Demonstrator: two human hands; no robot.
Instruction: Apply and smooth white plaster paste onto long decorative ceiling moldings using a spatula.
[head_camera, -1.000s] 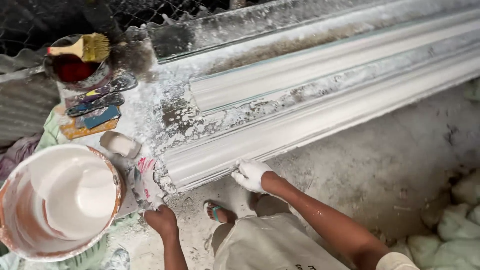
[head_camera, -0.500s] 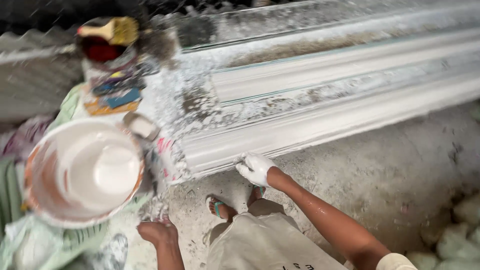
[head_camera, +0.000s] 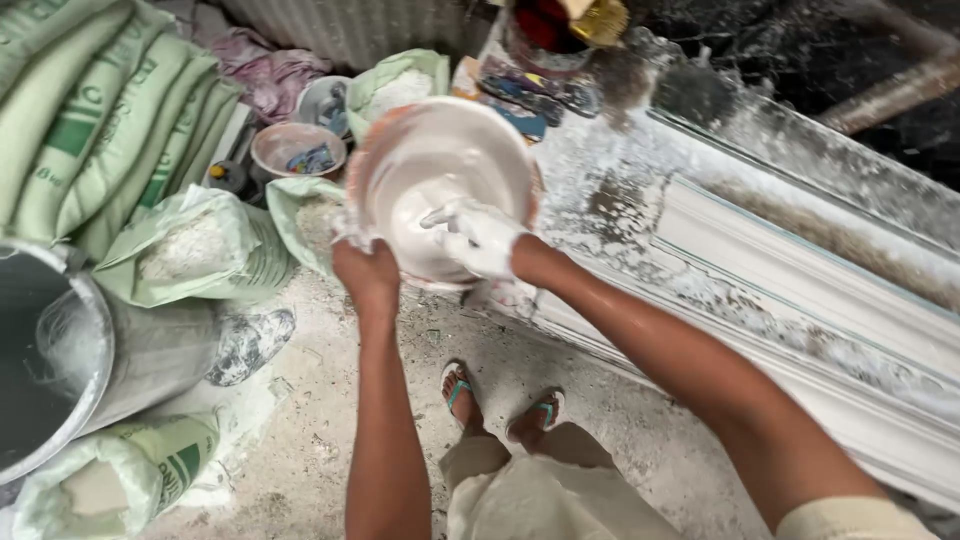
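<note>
Left hand (head_camera: 366, 272) now grips the plaster bowl (head_camera: 445, 180) at its near rim, where a second ago it hung free; plaster-coated right hand (head_camera: 478, 235) has left the moulding (head_camera: 800, 300), fingers spread inside the bowl, scooping wet mix; open sacks (head_camera: 195, 250) left of it.

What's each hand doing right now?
Left hand: closed on the rim of the bowl.
Right hand: open, plaster-coated, fingers inside the bowl in the white mix.
</note>
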